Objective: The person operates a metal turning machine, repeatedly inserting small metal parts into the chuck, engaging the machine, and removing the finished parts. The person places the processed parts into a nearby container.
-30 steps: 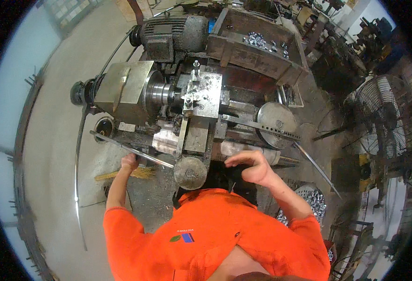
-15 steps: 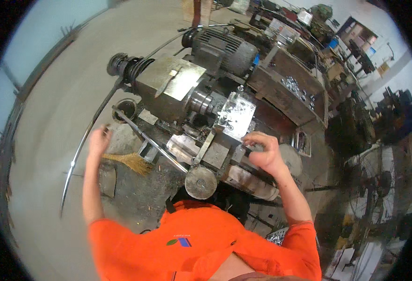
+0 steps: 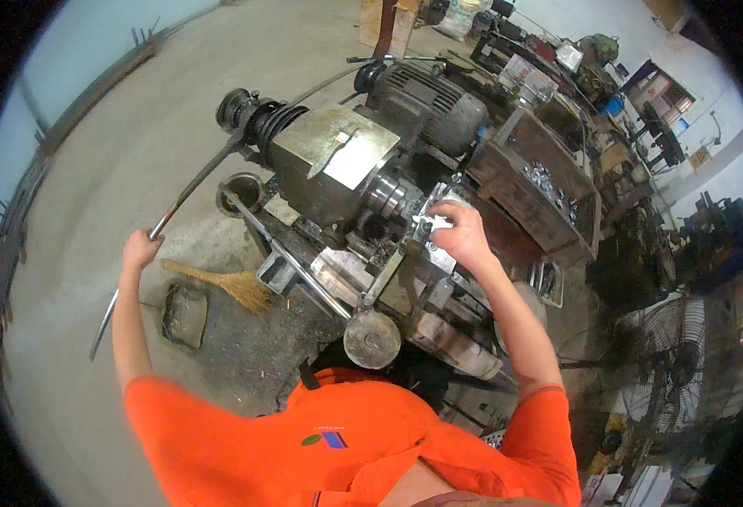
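Note:
Off to the left, my left hand [image 3: 143, 250] is closed around a long metal bar [image 3: 187, 193], which slants up to the back end of a lathe headstock [image 3: 325, 160]. My right hand [image 3: 463, 235] reaches over the bright metal plate [image 3: 441, 256] on the lathe's slide, just right of the spindle nose [image 3: 383, 196]. Its fingers and thumb are bent in toward a small dark fitting [image 3: 424, 226]; what they hold there is too small to name. Below stands a round grey disc [image 3: 371, 340] near my body, with a second steel bar [image 3: 300, 269] running past it.
Behind the lathe sits a ribbed motor [image 3: 431, 106]. A rusty tray [image 3: 528, 182] with small shiny metal pieces is at the right. A straw broom [image 3: 228, 287] and a dark pan [image 3: 185, 314] lie on the floor. A fan [image 3: 671, 355] stands far right.
My left hand has moved left and closed on the long bar. My right hand has gone up and away from me, onto the metal plate. The view has shifted slightly.

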The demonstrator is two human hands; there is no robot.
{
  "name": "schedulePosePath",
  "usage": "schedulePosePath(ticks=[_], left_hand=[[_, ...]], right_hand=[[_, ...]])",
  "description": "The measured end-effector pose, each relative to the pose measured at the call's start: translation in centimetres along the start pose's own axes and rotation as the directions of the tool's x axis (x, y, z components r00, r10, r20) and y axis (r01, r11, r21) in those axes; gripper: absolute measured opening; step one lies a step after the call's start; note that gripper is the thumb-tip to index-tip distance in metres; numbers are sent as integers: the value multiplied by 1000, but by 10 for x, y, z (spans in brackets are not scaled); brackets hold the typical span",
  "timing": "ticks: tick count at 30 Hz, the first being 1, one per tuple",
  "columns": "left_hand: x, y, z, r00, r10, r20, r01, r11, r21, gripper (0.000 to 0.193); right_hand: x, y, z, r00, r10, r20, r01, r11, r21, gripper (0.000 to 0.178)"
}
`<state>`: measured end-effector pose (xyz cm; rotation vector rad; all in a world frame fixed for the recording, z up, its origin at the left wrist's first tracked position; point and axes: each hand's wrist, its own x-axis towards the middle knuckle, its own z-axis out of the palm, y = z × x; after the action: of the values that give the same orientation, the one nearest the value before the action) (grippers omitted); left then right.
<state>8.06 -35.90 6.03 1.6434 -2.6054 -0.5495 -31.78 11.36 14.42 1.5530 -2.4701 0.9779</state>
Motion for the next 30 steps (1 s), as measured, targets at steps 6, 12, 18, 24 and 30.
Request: schedulePosePath(ticks=[6,12,18,24,30], left_hand=[[22,-4,-12,983,50,-179,-11,977,214,25],[29,2,-25,976,34,-214,19,970,242,26],[22,6,-20,970,2,-243,72,953,294,28],[-5,28,7,959,-100,-266,144,978,151,30],[-90,56,39,952,-77,-297,82,997,5,37]], right_hand=[[28,7,35,1000,25,7,-24,991,-134,36],[42,0,51,951,277,138,-271,961,-61,27],[46,-15,47,922,300,246,-283,953,-105,26],[46,-7,55,928,297,225,-261,949,-177,26],[48,-19,53,920,309,241,-259,941,-218,21]])
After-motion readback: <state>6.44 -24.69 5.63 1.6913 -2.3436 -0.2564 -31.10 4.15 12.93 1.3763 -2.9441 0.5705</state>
